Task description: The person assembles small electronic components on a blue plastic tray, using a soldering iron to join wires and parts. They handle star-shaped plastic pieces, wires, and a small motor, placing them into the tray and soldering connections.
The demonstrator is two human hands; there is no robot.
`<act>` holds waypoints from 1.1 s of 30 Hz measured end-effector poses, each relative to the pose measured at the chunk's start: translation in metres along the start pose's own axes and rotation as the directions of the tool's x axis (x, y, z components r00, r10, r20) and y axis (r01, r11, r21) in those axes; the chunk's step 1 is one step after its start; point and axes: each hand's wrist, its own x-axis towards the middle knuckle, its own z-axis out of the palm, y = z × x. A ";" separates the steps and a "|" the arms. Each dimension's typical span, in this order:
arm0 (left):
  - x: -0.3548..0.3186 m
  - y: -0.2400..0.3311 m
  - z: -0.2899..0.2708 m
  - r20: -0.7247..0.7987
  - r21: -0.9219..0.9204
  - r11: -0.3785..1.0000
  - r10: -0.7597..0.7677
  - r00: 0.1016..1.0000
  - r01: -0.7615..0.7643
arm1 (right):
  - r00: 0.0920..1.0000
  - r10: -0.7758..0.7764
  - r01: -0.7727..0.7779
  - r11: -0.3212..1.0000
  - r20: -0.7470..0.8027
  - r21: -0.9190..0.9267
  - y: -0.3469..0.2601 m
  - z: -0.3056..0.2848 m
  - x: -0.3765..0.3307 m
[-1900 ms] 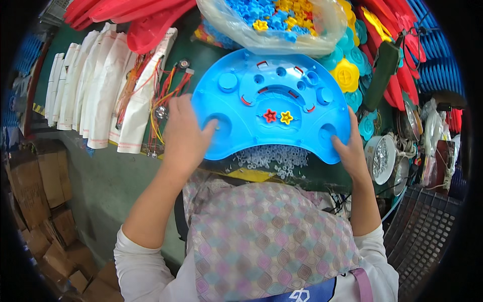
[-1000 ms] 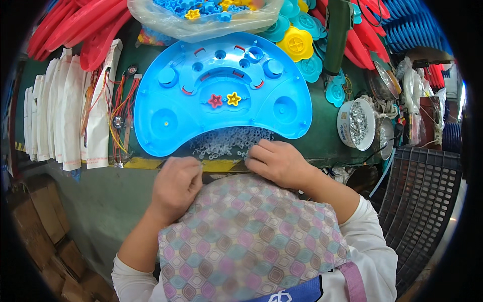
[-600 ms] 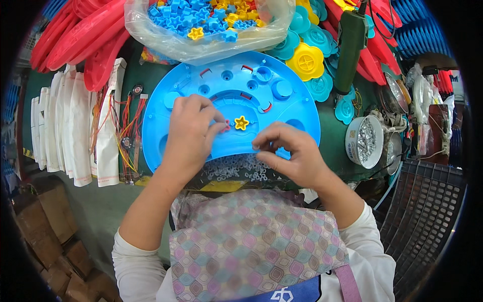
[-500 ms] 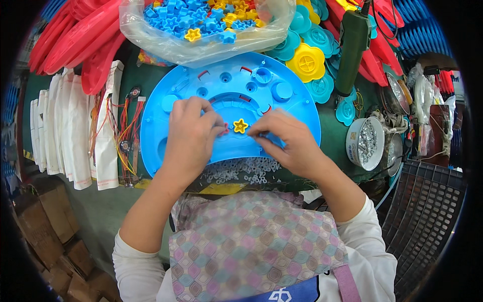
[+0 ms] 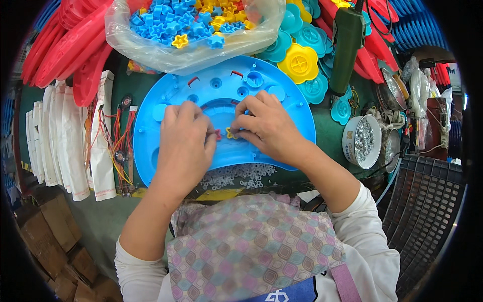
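Both forearms extended forward, sleeves pushed up. Left hand (image 5: 185,143) palm-down, fingers curled, tips pinched. Right hand (image 5: 269,128) palm-down, angled inward, fingertips pinched, nearly meeting the left's.

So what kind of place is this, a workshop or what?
Most likely a toy assembly bench: both hands press small star pieces into a blue plastic panel, with a bag of star pieces, stacked red plastic parts and a green electric screwdriver alongside.
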 end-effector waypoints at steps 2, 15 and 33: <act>0.000 -0.002 0.000 -0.008 0.018 1.000 0.017 1.000 -0.017 | 1.000 -0.009 0.009 0.999 0.008 -0.032 0.000 0.001 0.000; 0.007 0.000 -0.001 0.016 0.037 0.999 0.004 1.000 -0.005 | 0.985 0.091 -0.078 0.993 0.146 -0.090 -0.006 -0.006 0.018; -0.042 -0.087 -0.071 -0.684 0.173 0.923 -0.139 0.716 0.344 | 0.958 0.247 -0.268 0.951 0.146 0.155 -0.035 -0.026 0.045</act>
